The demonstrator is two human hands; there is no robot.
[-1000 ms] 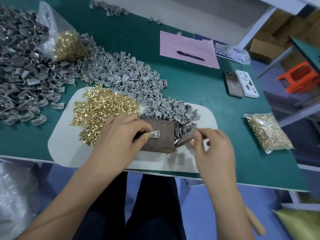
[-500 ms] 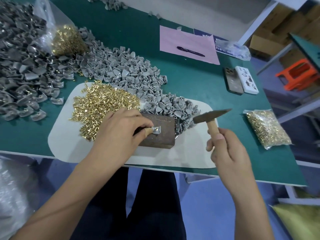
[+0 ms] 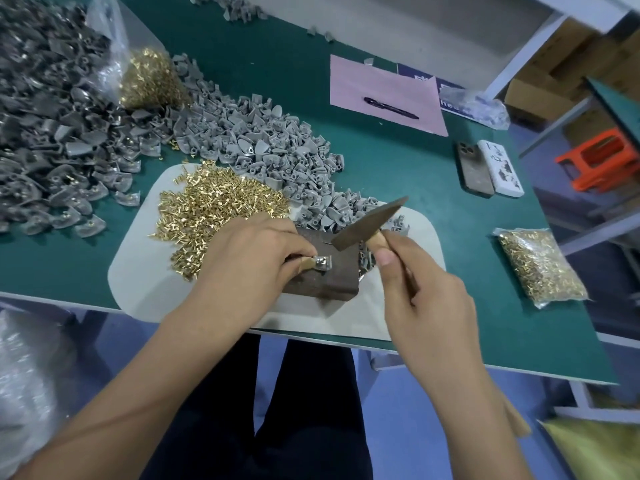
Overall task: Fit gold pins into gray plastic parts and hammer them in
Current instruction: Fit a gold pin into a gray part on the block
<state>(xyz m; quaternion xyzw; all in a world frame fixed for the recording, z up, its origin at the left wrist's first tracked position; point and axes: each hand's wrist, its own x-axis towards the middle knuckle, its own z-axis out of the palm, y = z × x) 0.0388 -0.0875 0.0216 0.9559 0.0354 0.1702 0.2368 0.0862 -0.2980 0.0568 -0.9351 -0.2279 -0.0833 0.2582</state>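
My left hand (image 3: 249, 258) pinches a small gray plastic part (image 3: 322, 263) and holds it flat on a dark brown block (image 3: 329, 282). My right hand (image 3: 419, 292) grips the wooden handle of a hammer (image 3: 367, 225), whose dark head hangs just above and right of the part. A heap of gold pins (image 3: 214, 209) lies on the white mat (image 3: 145, 282) left of the block. Loose gray parts (image 3: 263, 150) are piled behind it.
A larger pile of gray parts (image 3: 48, 133) and an open bag of pins (image 3: 145, 77) fill the left of the green table (image 3: 398, 168). A sealed pin bag (image 3: 536, 265), two phones (image 3: 488, 168) and a pink sheet with a pen (image 3: 388, 95) lie to the right.
My right hand took up the hammer, raised it out to the right, then swung its head down and left over the block. My left hand has kept the part in place.
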